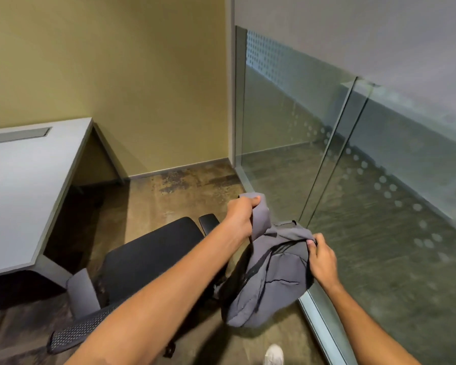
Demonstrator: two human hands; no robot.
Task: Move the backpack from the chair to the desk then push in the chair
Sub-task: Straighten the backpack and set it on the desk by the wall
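Note:
A grey backpack (269, 280) hangs in the air to the right of a black office chair (148, 254), off its seat. My left hand (238, 216) is closed around a grey shoulder strap, pulled up above the bag. My right hand (323, 259) grips the fabric at the bag's top right edge. The chair's seat is bare; its mesh back (77, 330) points toward me and a grey armrest (82, 291) stands at its left. The grey desk (19, 196) is at the left, apart from the chair.
A glass partition (353, 180) with a metal floor rail runs close along the right of the backpack. A yellow wall stands behind. A cable hatch (16, 135) sits in the desk top. My white shoe (274, 354) is on the brown floor.

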